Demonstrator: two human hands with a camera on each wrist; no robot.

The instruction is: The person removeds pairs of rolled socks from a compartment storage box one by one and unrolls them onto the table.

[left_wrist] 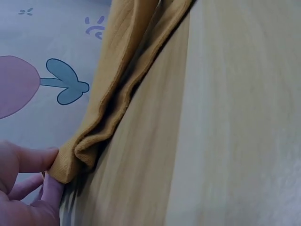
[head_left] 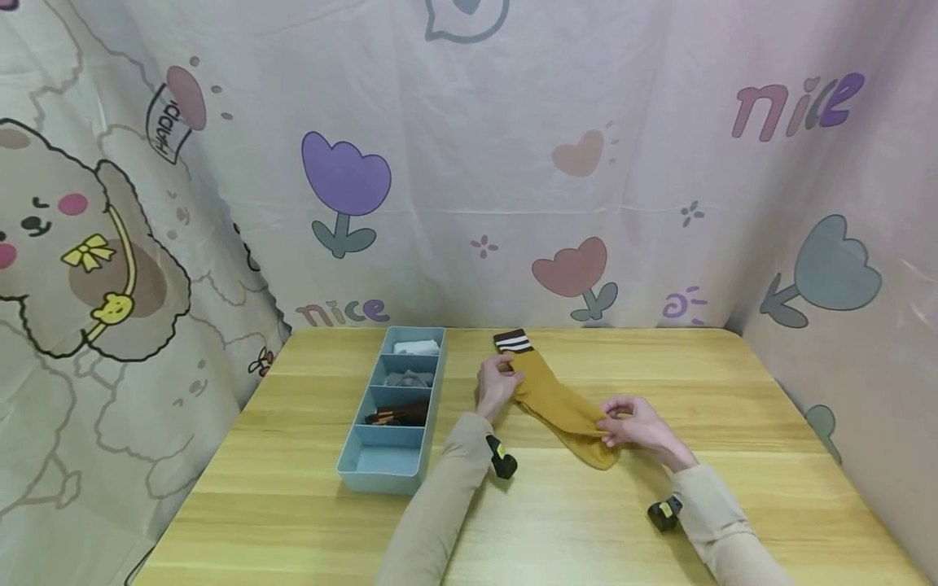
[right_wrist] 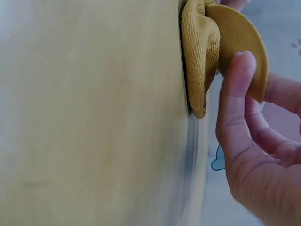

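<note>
The left hand [head_left: 497, 389] pinches a mustard-yellow knitted sock [head_left: 553, 397] just below its dark, white-striped cuff; the right hand's [head_left: 639, 425] thumb and fingers pinch its lifted toe-end edge. It lies on the wood-grain table [head_left: 293, 496], right of a pale-blue four-compartment box [head_left: 381, 483].

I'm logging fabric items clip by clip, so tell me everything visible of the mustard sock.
The mustard sock looks like ribbed knit, with a dark cuff banded in white. It stretches slantwise over the wooden table, right of the blue box, cuff at the far end. The left hand pinches its edge near the cuff; the right hand pinches near the other end, where one layer is raised from another. Whether that is a second sock, I cannot tell.
</note>
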